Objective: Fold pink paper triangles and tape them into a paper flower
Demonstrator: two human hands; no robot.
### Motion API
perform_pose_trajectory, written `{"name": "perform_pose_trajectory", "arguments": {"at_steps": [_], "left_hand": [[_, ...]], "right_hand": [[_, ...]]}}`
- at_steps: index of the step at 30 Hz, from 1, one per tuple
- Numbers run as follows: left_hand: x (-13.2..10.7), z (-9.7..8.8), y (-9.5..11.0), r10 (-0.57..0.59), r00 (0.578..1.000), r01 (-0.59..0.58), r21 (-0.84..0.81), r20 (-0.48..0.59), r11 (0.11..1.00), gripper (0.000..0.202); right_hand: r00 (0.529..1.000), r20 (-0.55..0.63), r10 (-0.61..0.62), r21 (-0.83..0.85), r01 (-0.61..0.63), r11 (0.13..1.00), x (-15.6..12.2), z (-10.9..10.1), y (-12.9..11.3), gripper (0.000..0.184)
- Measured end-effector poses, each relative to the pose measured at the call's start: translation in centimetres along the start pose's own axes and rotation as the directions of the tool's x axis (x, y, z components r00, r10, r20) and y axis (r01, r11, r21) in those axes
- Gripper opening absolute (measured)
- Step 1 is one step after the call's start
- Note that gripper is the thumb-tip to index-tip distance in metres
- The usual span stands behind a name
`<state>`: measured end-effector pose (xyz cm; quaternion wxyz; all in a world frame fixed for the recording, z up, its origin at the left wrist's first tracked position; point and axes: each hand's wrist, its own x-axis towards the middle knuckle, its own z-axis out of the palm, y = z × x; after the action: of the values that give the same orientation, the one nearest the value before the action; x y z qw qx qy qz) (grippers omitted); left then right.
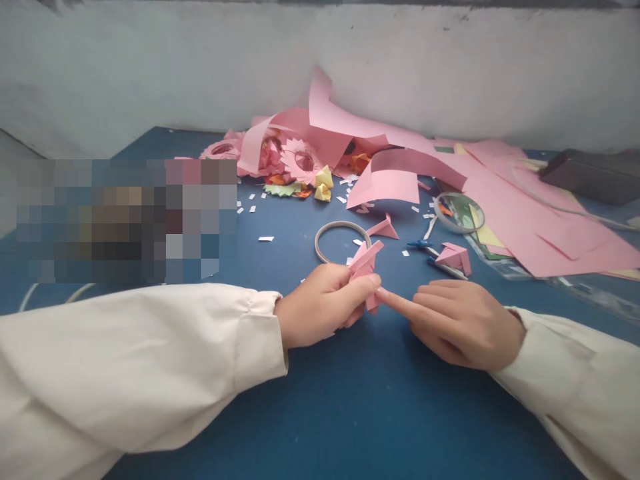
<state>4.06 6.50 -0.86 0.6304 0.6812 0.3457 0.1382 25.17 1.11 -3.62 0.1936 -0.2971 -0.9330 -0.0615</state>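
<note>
My left hand (325, 300) is closed around a small folded piece of pink paper (367, 263), thumb on top. The piece's narrow folded end sticks up above the fingers. My right hand (457, 323) comes in from the right with its index finger stretched out and the other fingers curled. Its fingertip touches the pink paper beside my left thumb, and nothing shows inside the palm. Just behind the left hand, a roll of tape (343, 224) lies flat. Another folded pink piece (385, 228) is next to it, and a further one (455, 257) lies behind my right hand.
Blue-handled scissors (423, 245) lie behind my right hand. Large pink sheets (545, 227), curled pink strips (390, 177) and toothed paper rings (300, 157) are heaped along the wall. A clear tape roll (460, 213), a dark case (593, 175) and white scraps are about. A blurred patch covers the left.
</note>
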Motion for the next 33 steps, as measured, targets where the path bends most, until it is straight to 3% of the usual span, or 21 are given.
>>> {"name": "perform_pose_trajectory", "arguments": {"at_steps": [4,10,22,33], "left_hand": [[0.27,-0.18,0.13,-0.059,0.998,0.061,-0.109,0.025,0.992,0.04],[0.5,-0.42,0.09,-0.052,0.998,0.057,-0.237,0.029,0.97,0.042],[0.61,-0.41,0.56,-0.098,0.995,0.097,-0.304,0.013,0.948,0.039],[0.64,-0.48,0.36,-0.085,0.996,0.083,-0.263,0.005,0.961,0.041]], "right_hand": [[0.997,0.024,-0.069,-0.224,0.073,0.972,0.2,-0.27,-0.32,0.05],[0.999,0.034,0.0,-0.325,0.011,0.946,0.51,-0.32,-0.47,0.055],[0.998,0.042,0.038,-0.318,-0.023,0.948,0.79,-0.26,-0.63,0.058],[0.997,0.063,0.048,-0.293,-0.028,0.956,0.79,-0.26,-0.55,0.058]]}}
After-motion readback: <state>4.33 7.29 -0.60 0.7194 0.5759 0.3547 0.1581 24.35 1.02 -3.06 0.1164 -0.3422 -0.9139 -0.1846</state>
